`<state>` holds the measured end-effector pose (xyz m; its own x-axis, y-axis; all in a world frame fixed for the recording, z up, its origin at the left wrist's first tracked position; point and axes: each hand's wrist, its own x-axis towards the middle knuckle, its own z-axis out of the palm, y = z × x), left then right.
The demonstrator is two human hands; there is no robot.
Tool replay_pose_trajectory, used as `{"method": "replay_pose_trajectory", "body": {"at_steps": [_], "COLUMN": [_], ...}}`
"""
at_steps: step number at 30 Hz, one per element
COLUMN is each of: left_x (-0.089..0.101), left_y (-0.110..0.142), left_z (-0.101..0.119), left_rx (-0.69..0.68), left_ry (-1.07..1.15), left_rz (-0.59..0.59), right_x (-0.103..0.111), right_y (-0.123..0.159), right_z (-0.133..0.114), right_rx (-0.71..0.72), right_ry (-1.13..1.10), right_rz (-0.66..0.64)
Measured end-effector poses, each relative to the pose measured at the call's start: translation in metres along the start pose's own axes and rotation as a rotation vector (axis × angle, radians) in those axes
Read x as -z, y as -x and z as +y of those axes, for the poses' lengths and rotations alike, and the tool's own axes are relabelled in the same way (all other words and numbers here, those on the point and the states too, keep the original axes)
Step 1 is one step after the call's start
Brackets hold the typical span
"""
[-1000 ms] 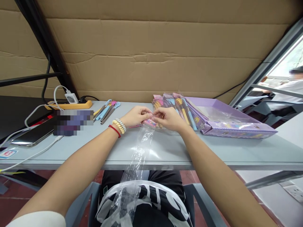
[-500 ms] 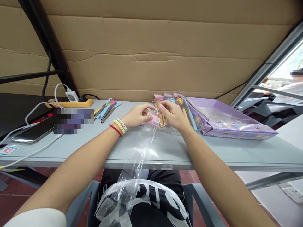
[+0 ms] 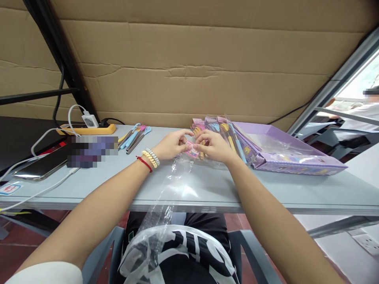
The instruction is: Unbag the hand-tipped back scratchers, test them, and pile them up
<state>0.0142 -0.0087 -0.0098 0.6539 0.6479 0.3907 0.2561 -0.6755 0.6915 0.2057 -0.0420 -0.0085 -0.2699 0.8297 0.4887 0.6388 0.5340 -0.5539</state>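
My left hand (image 3: pixel 174 144) pinches the left side of a small pink printed card (image 3: pixel 192 151) over the middle of the desk. From the right, my right hand (image 3: pixel 213 146) has its fingers closed on the same card. A long clear plastic wrapper (image 3: pixel 168 189) trails from the card over the desk edge into my lap. Just behind and right of my hands lie several packaged pens (image 3: pixel 231 138) with blue, yellow and brown barrels and pink header cards. To the left, several loose pens (image 3: pixel 136 138) with hand-shaped tops rest on the desk.
A shallow purple box (image 3: pixel 293 161) with clear plastic inside stands right of the packages. At left are a phone (image 3: pixel 41 167), white cables and a yellow power strip (image 3: pixel 103 129). Cardboard (image 3: pixel 189 51) walls off the back. A person (image 3: pixel 363 112) sits far right.
My right hand left the card, rose slightly to its upper right, then came back down onto it. The plastic wrapper's lower part has shifted left. My left hand kept its hold.
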Motion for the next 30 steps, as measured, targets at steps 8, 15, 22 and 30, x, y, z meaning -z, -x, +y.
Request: {"method": "replay_pose_trajectory", "body": {"at_steps": [8, 15, 22, 30], "left_x": [0.0024, 0.0046, 0.0035, 0.0022], "left_y": [0.0008, 0.0009, 0.0009, -0.0036], "left_z": [0.0012, 0.0006, 0.0049, 0.0015], "left_rx": [0.019, 0.011, 0.048, 0.186], "left_ry": [-0.018, -0.06, -0.048, 0.052], "left_rz": [-0.101, -0.185, -0.182, -0.012], "right_x": [0.0009, 0.0025, 0.0002, -0.0005], "right_y": [-0.0013, -0.0001, 0.0031, 0.0034], "right_z": [-0.0022, -0.0092, -0.0069, -0.0057], "right_rx": [-0.383, -0.25, -0.179, -0.215], "right_ry": [-0.248, -0.057, -0.09, -0.341], "right_rz": [-0.082, -0.012, -0.099, 0.008]}}
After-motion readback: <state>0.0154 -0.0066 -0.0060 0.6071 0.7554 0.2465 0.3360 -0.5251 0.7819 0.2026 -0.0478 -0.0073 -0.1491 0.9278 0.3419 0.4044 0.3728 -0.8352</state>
